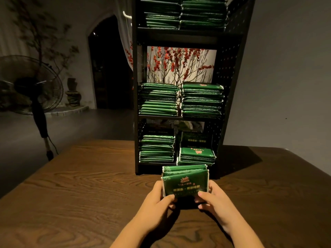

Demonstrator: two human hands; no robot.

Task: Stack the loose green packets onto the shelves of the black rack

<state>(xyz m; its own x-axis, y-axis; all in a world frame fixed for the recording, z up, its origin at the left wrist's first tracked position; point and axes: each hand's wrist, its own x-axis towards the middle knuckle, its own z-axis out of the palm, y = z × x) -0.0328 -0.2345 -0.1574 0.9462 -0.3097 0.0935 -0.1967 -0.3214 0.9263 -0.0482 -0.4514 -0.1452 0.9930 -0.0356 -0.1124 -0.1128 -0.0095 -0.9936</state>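
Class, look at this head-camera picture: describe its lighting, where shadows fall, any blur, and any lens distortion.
Head view: dim, warm light; the black rack throws a shadow rightward across the wooden table. Head view: the fan and plant at left are soft and smeared, while the green packets held in the left hand and right hand look fairly sharp. Head view: wide-angle bending tilts the rack's right side.

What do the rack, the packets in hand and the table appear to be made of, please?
Rack: probably metal, matte black; its side panel is perforated with rows of small holes.
Packets: seemingly glossy plastic or foil wrap, green with print; they catch light and have crimped ends.
Table: wood or wood-look laminate, dark brown with visible grain.
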